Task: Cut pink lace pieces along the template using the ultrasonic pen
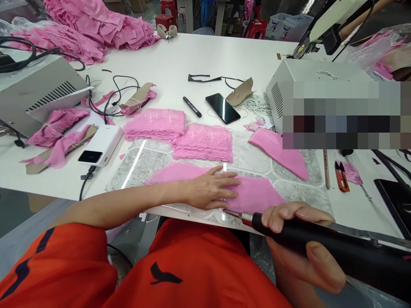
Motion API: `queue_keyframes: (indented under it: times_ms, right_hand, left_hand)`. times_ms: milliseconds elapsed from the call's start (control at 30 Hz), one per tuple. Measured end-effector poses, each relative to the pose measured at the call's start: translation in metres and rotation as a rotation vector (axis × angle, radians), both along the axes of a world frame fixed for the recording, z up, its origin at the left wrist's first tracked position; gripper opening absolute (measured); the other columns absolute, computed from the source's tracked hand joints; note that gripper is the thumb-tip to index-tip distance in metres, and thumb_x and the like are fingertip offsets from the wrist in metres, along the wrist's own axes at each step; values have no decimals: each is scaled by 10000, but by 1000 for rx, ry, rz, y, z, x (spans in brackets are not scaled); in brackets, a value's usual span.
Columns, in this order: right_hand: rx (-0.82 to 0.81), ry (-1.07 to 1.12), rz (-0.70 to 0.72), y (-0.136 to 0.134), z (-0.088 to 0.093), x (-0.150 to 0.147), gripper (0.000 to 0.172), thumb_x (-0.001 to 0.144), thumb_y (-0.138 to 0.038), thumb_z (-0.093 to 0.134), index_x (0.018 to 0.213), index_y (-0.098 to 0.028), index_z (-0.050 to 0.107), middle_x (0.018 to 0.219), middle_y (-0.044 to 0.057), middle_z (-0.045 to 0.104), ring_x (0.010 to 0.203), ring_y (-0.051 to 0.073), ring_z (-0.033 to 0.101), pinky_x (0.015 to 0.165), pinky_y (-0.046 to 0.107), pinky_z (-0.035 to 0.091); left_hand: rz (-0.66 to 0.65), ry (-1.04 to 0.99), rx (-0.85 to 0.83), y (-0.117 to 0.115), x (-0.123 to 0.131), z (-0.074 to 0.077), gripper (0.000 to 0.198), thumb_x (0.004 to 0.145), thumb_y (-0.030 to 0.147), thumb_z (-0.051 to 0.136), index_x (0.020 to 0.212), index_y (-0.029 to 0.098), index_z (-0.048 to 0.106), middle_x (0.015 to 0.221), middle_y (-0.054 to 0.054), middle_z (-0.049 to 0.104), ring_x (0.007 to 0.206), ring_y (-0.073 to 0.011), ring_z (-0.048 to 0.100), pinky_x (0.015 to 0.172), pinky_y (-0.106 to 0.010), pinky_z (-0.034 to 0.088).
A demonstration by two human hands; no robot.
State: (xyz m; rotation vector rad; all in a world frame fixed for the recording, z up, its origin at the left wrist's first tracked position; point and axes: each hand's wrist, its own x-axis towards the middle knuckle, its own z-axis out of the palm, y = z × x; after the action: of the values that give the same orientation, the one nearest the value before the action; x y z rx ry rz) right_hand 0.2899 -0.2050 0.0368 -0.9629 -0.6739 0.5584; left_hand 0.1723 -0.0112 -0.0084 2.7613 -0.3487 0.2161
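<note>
My left hand (210, 188) lies flat with fingers spread on a smooth pink fabric piece (253, 193) at the table's front edge. A lace-trimmed edge partly shows under the fingers. My right hand (295, 259) is wrapped round a thick black handheld tool (362, 252) with a slim metal tip. That tip meets the front edge of the fabric, close to my left fingertips; whether it presses on the cloth I cannot tell. Behind the fabric are two stacks of pink lace pieces, one at the left (154, 123) and one nearer the middle (202, 143). A folded pink stack (279, 152) lies to the right.
A marble-patterned mat (252, 152) covers the work area. Around it lie a phone (222, 108), a marker (192, 107), a white power bank (102, 145) and orange thread snips (342, 176). Vented boxes stand left (41, 90) and right (295, 77). Pink garments (102, 25) are heaped behind.
</note>
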Motion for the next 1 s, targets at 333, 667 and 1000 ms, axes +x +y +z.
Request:
queue_keyframes:
  times_ms: [333,667,1000]
  right_hand:
    - [35,-35,-12,-2,-3,3,212,777,-306,588,966,-225,637,839,13,571,602,141,534,558,357,463]
    - [29,-35,-13,-1,-1,1,210,776,-309,591,966,-233,639,834,10,565,599,141,525,553,357,460]
    - [59,-72,18,-3,-5,0,225,788,-304,585,995,-230,631,852,8,571,614,137,536,563,362,479]
  left_hand:
    - [14,30,4,0,-1,3,334,970,352,522,1224,176,646,1462,-149,484,1438,-313,328,1194,-543,164]
    - [-7,-10,-24,0,-3,2,337,967,323,518,1224,143,643,1445,-170,497,1425,-336,346,1184,-582,172]
    - [15,5,-19,-1,-4,2,314,959,319,539,1218,181,651,1444,-147,505,1429,-316,345,1199,-553,163]
